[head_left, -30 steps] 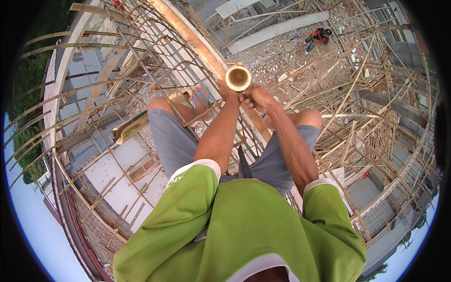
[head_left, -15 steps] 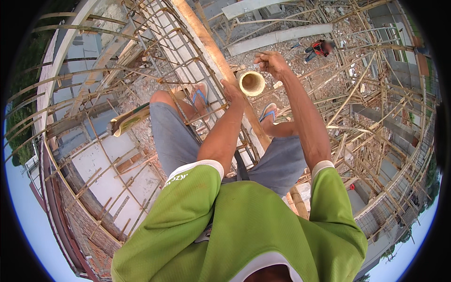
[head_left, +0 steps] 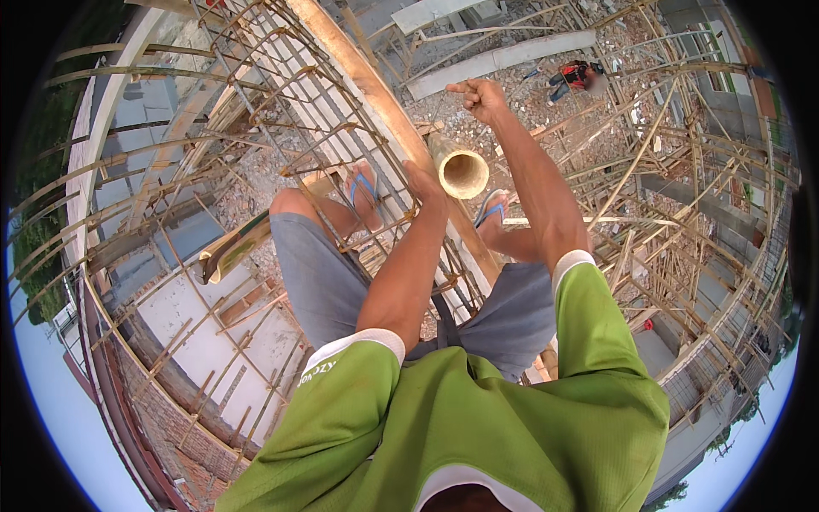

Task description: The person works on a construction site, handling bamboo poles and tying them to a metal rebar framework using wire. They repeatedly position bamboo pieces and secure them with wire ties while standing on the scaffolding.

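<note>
My left hand (head_left: 423, 182) lies on the long wooden board (head_left: 375, 90), its fingers closed about the edge and partly hidden. Just right of that hand, the hollow end of a thick bamboo pole (head_left: 463, 175) faces up beside the board. My right hand (head_left: 484, 99) is raised beyond the pole, apart from it. One finger points left while the others are partly curled, and I see nothing in them. Left of the board runs a cage of tied steel bars (head_left: 311, 111) above a pale masonry strip. My sandalled feet are on either side of the board.
Far below, rubble covers the ground (head_left: 512, 102), where a person in a red and black top (head_left: 577, 77) bends over. Bamboo scaffolding (head_left: 640, 179) fills the right side. Curved poles (head_left: 145, 136) cross at left, and a split bamboo length (head_left: 230, 249) juts out beside my left knee.
My right hand has moved slightly away and left, its finger now stretched out. The bamboo pole's open end sits a little lower in view. My left hand stays on the board.
</note>
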`<move>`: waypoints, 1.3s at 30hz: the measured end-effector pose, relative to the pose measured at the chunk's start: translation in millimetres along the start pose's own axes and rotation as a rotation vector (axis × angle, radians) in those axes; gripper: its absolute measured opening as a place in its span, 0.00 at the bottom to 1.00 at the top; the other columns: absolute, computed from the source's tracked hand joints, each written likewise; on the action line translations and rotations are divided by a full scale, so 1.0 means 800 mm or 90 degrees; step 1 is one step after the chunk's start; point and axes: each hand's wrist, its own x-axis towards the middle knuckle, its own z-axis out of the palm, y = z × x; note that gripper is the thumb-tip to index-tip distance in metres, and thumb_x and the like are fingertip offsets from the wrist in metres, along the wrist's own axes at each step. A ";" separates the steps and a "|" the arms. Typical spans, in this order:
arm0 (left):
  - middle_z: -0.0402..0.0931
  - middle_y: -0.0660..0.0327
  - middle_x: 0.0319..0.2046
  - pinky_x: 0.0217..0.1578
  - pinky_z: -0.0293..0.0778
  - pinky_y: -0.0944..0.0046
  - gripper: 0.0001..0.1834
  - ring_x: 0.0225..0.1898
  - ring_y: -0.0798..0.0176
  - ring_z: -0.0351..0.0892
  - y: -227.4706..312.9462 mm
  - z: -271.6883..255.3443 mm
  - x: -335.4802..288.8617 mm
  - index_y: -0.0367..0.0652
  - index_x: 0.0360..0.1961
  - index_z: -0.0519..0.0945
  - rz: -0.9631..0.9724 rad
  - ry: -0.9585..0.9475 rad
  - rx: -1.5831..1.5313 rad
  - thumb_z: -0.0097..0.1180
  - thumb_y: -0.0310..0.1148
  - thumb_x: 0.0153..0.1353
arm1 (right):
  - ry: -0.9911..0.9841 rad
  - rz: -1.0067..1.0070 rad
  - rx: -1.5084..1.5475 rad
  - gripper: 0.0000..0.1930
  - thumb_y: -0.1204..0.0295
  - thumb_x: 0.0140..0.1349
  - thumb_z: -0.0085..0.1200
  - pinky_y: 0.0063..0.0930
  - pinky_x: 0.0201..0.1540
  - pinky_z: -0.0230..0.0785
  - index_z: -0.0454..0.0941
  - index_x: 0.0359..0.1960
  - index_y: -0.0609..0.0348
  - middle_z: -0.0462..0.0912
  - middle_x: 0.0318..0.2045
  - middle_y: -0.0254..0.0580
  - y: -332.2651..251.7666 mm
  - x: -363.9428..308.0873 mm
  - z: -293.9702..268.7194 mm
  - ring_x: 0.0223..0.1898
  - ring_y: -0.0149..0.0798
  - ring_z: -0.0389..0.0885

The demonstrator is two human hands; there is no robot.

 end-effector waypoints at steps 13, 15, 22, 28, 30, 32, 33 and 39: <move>0.73 0.46 0.55 0.57 0.74 0.52 0.37 0.55 0.50 0.76 0.006 0.059 -0.041 0.32 0.62 0.68 -0.054 -0.147 0.132 0.34 0.57 0.70 | -0.046 0.181 0.131 0.15 0.77 0.69 0.47 0.16 0.15 0.52 0.67 0.54 0.75 0.78 0.26 0.37 -0.021 -0.085 -0.199 0.12 0.17 0.55; 0.73 0.48 0.54 0.57 0.75 0.52 0.36 0.54 0.51 0.76 0.068 -0.058 0.114 0.33 0.61 0.68 0.389 -0.341 0.516 0.32 0.56 0.72 | -0.211 0.175 -0.009 0.15 0.73 0.69 0.52 0.14 0.14 0.50 0.72 0.50 0.76 0.71 0.19 0.27 -0.027 -0.085 -0.063 0.11 0.16 0.54; 0.73 0.48 0.55 0.56 0.74 0.53 0.35 0.55 0.53 0.76 0.083 0.091 -0.089 0.34 0.62 0.69 -0.056 -0.330 0.516 0.34 0.56 0.71 | -0.128 0.076 -0.004 0.15 0.67 0.70 0.54 0.16 0.14 0.48 0.78 0.45 0.70 0.62 0.13 0.23 -0.009 -0.196 -0.156 0.11 0.17 0.53; 0.73 0.49 0.55 0.56 0.73 0.54 0.35 0.55 0.54 0.75 0.111 0.135 -0.137 0.35 0.62 0.69 -0.064 -0.379 0.665 0.36 0.56 0.70 | -0.044 0.050 -0.495 0.15 0.62 0.70 0.51 0.33 0.22 0.66 0.82 0.38 0.63 0.76 0.19 0.39 0.164 -0.197 -0.167 0.16 0.36 0.72; 0.73 0.49 0.55 0.56 0.73 0.55 0.35 0.56 0.54 0.75 0.100 0.149 -0.147 0.36 0.62 0.69 -0.079 -0.406 0.703 0.36 0.56 0.70 | -0.077 0.018 -0.571 0.15 0.61 0.69 0.51 0.40 0.30 0.73 0.82 0.39 0.62 0.83 0.26 0.48 0.203 -0.185 -0.159 0.24 0.44 0.82; 0.73 0.50 0.56 0.56 0.72 0.55 0.35 0.56 0.55 0.75 0.101 0.153 -0.156 0.36 0.62 0.69 -0.077 -0.415 0.729 0.37 0.56 0.70 | 0.012 -0.059 -0.804 0.14 0.61 0.67 0.53 0.44 0.36 0.75 0.82 0.40 0.59 0.84 0.34 0.53 0.218 -0.177 -0.153 0.33 0.50 0.84; 0.73 0.50 0.56 0.56 0.72 0.56 0.35 0.56 0.55 0.74 0.102 0.154 -0.157 0.36 0.62 0.69 -0.072 -0.416 0.738 0.37 0.56 0.70 | 0.053 -0.100 -0.919 0.13 0.61 0.66 0.54 0.46 0.40 0.76 0.82 0.41 0.58 0.85 0.37 0.55 0.219 -0.173 -0.141 0.38 0.52 0.86; 0.73 0.50 0.56 0.56 0.71 0.57 0.34 0.56 0.56 0.74 0.098 0.164 -0.169 0.37 0.62 0.69 -0.061 -0.432 0.780 0.39 0.56 0.69 | 0.068 0.062 -0.969 0.12 0.72 0.58 0.56 0.49 0.46 0.76 0.83 0.42 0.59 0.85 0.43 0.52 0.204 -0.138 -0.116 0.47 0.53 0.84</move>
